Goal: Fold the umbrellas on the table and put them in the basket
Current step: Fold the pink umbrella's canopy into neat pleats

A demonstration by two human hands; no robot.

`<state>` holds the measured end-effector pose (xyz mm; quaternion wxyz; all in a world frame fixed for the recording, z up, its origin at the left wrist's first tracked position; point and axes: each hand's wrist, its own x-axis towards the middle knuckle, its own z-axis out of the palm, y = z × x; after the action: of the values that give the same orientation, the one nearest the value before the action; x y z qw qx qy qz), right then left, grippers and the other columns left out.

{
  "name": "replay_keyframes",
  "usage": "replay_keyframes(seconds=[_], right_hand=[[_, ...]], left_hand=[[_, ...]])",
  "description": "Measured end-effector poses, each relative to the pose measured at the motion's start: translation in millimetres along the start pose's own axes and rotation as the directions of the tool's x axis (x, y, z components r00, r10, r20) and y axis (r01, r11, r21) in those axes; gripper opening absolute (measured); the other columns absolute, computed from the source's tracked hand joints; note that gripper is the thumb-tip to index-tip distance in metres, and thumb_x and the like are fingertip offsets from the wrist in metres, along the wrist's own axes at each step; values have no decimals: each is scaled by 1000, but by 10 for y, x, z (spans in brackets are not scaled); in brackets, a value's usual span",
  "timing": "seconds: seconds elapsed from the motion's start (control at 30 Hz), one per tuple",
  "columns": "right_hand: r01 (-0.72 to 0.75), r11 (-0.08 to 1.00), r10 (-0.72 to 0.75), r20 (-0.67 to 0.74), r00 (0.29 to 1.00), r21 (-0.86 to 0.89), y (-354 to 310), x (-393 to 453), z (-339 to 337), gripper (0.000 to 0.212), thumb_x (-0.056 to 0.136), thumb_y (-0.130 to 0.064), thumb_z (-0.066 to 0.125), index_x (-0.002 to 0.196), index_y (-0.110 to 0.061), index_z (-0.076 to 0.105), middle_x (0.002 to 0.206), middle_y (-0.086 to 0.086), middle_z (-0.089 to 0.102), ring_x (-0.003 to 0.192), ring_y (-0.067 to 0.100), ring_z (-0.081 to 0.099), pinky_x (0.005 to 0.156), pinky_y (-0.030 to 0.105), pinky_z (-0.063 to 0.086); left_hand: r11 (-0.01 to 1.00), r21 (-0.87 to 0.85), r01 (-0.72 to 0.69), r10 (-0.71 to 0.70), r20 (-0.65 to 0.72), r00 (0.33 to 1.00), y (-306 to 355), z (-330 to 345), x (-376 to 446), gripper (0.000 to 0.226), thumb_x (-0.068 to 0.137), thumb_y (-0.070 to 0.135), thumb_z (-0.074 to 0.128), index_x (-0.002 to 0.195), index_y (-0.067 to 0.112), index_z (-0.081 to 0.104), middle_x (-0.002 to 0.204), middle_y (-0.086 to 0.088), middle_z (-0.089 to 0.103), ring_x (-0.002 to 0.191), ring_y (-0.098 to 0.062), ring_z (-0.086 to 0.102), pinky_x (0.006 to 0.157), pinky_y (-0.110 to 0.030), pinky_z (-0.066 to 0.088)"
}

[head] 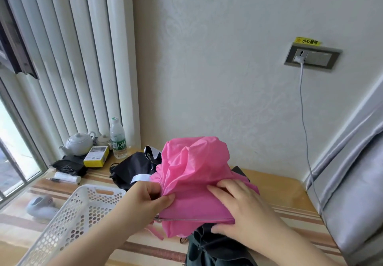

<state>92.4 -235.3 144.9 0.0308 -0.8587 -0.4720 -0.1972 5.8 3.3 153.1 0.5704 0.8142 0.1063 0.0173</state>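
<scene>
A pink umbrella lies bunched on the table in front of me, its canopy loose and crumpled, one metal rib showing along its near edge. My left hand pinches gathered pink fabric at the umbrella's left side. My right hand holds the umbrella's right part, fingers spread over the fabric and thumb under it. A dark umbrella lies beneath, near the front edge. Another black umbrella with white trim lies behind to the left. The white perforated basket stands at the left, nothing visible inside.
At the back left of the striped table stand a white teapot, a water bottle, a yellow box and a black bundle. A cable hangs from the wall socket. Grey upholstery borders the right.
</scene>
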Motion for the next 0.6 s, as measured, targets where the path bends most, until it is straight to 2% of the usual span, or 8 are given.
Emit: replay_keyframes(seconds=[0.13,0.27,0.37,0.43,0.47,0.53,0.57,0.6], right_hand=[[6,1000,-8,65,998,28,-73,-6,-2,71,62,-73,44,118,-32,56,107,-17,57,99,1,53,79,12,45],[50,998,-54,122,991,37,-118,78,32,58,42,-49,78,96,-29,69,87,-15,62,76,3,62,60,14,52],[20,1000,-20,146,989,5,-177,114,16,54,32,-39,85,81,-27,67,74,-13,60,63,5,60,45,16,46],[37,999,-31,153,988,-40,-214,130,1,46,29,-35,86,68,-25,63,61,-11,55,50,6,55,36,19,35],[55,995,-40,171,984,-81,-230,143,-9,44,29,-34,86,63,-25,59,55,-10,51,45,7,52,35,20,28],[71,985,-40,192,980,-159,-229,172,-22,44,26,-30,86,56,-24,55,47,-9,46,38,8,47,39,20,17],[68,981,-31,198,980,-180,-215,189,-27,45,23,-28,86,54,-23,54,44,-9,44,35,9,45,41,20,15],[57,981,-15,217,976,-188,-198,203,-38,46,21,-27,86,53,-23,54,42,-9,43,33,9,44,41,20,14]], left_hand=[[1000,-8,17,-17,18,1000,-82,-20,-53,41,92,19,60,61,-3,45,54,-3,29,45,-11,27,43,-21,27],[970,-194,149,-142,49,989,-121,-24,1,38,89,19,66,71,-13,57,61,-11,45,43,-17,41,39,-22,36],[933,-263,246,-227,98,969,-82,-70,7,28,88,18,66,65,2,70,61,-16,56,45,-22,49,43,-26,39],[908,-261,328,-299,144,943,-37,-124,18,32,89,18,63,61,6,71,62,-17,58,44,-22,51,43,-26,42],[920,-166,355,-330,158,931,6,-138,26,36,91,23,62,58,9,68,59,-14,58,43,-20,51,43,-25,43],[911,317,263,-288,35,957,52,-194,60,47,92,43,55,54,15,55,50,0,50,42,-11,44,44,-20,36],[802,574,165,-141,-87,986,82,-224,63,49,91,51,52,55,17,48,50,5,45,44,-10,42,44,-20,31],[676,734,55,125,-188,974,120,-251,43,46,88,55,52,59,20,48,55,8,47,49,-11,45,45,-20,30]])
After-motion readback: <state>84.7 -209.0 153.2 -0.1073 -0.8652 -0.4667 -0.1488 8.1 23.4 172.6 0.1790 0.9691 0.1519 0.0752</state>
